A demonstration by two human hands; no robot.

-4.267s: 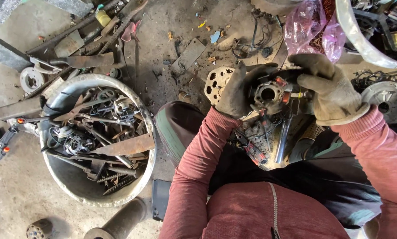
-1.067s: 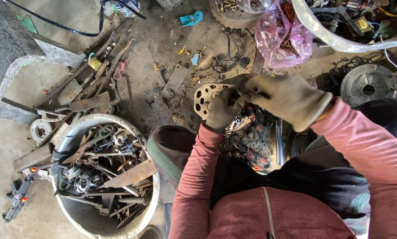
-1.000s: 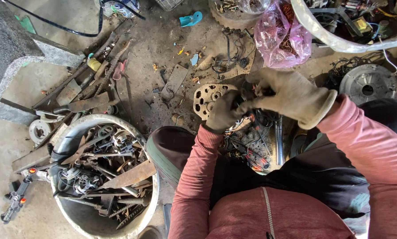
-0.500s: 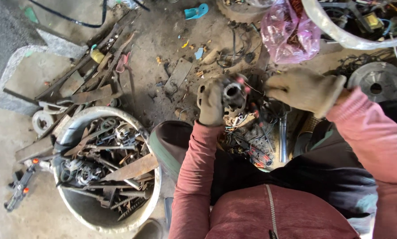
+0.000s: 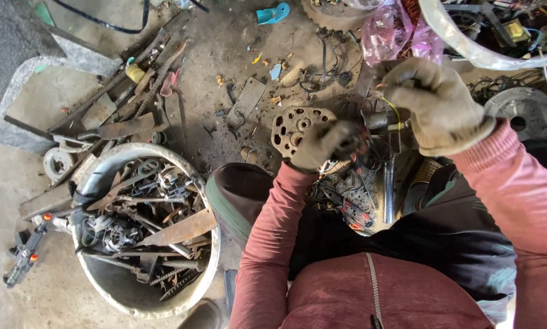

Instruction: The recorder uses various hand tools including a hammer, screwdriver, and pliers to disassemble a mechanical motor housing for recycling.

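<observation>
Since a moment ago the right hand (image 5: 439, 106) has lifted a little off the motor part (image 5: 371, 131) and now pinches a thin yellow wire (image 5: 397, 113) between gloved fingertips. The left hand (image 5: 322, 143) is curled tight around the part's left side, holding it above the lap, just over the greasy scrap there. A perforated metal disc (image 5: 294, 126) lies on the floor just beside that hand. To the left stands a tub of scrap metal (image 5: 145, 228); a pink plastic bag (image 5: 395, 33) lies beyond.

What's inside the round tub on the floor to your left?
The round tub is heaped with rusty scrap metal: flat bars, rods, springs and small machine parts. Its bottom and anything beneath the heap are covered.
</observation>
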